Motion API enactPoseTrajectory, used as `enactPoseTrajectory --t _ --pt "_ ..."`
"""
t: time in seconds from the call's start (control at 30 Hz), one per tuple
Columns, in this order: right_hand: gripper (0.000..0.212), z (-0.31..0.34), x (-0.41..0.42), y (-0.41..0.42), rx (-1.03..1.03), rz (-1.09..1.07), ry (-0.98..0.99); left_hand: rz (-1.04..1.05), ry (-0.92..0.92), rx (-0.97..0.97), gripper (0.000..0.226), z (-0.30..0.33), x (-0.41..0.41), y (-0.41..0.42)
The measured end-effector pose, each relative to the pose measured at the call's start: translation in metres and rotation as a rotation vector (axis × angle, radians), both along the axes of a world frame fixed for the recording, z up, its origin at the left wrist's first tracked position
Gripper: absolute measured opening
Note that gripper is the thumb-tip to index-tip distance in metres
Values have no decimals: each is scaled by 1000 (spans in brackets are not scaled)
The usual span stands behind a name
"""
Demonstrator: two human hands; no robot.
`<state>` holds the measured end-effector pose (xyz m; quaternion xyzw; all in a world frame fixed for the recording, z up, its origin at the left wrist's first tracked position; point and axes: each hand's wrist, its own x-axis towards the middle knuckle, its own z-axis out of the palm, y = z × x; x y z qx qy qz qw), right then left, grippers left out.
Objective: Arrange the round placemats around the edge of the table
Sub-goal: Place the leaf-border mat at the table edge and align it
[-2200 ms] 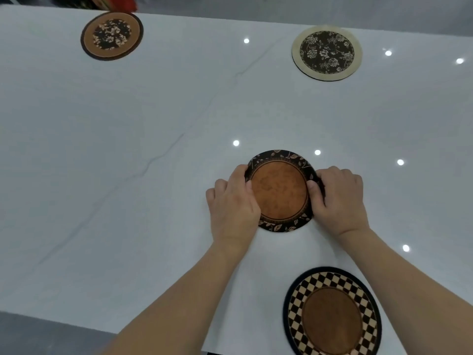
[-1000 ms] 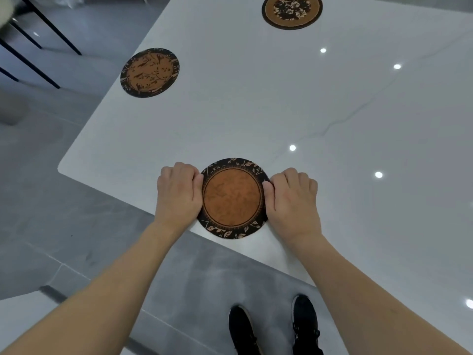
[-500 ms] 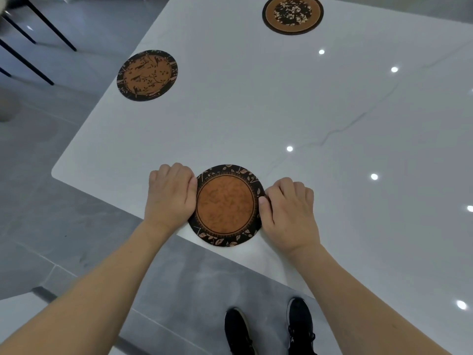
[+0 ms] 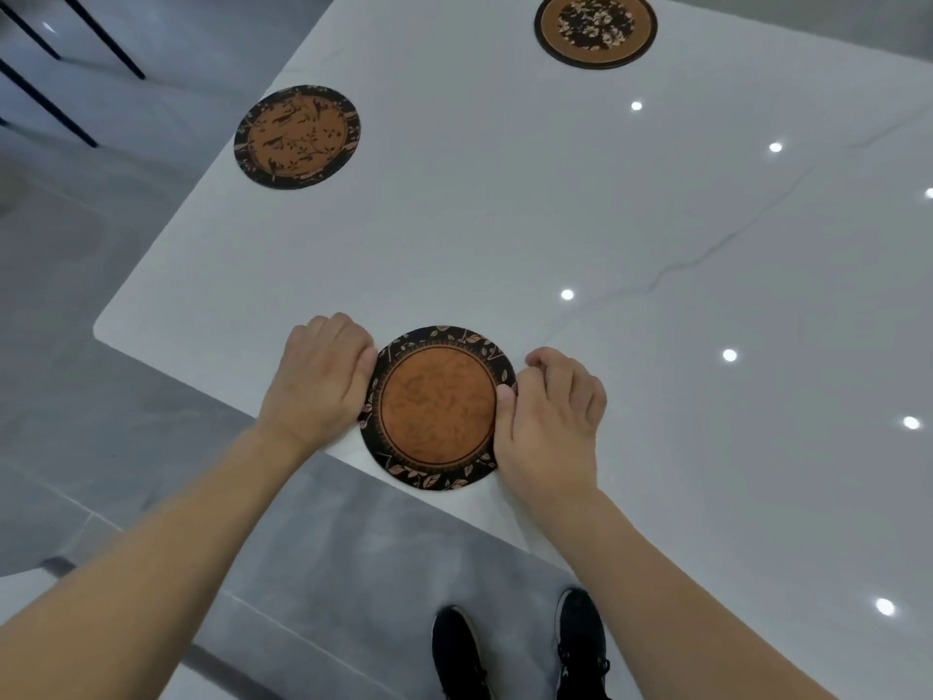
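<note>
My left hand [image 4: 317, 384] and right hand [image 4: 550, 421], fingers curled, pinch opposite rims of the leaf-bordered placemat [image 4: 438, 407], which lies at the white table [image 4: 656, 295]'s near edge, frame centre.

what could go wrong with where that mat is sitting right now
1. The leaf-bordered placemat sits right at the near edge of the white table, its lower rim seeming to reach or slightly overhang it. A further pull could tip it off onto the floor.
2. The left hand and right hand press its sides; uneven pressure may skew it out of line with the bird-patterned placemat.
</note>
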<state>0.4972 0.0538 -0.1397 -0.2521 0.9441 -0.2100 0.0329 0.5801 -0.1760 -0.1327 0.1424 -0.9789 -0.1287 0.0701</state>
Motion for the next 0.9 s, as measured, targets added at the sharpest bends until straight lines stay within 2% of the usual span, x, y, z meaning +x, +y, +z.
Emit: enactPoseTrajectory --t 0.1,0.23,0.3,0.77,0.9 --pt "22 1 3 -5 -18 -26 46 93 29 56 23 4 0 3" --pt "19 4 1 -1 -42 -21 29 225 -31 -77 29 4 3 18" --pt "20 4 1 -2 -19 -30 13 216 -67 -99 32 3 8 22" --pt "30 -1 1 -5 11 -21 54 94 26 81 23 -6 19 -6" --pt "30 -2 2 -6 35 -31 75 113 47 64 22 -9 19 -4"
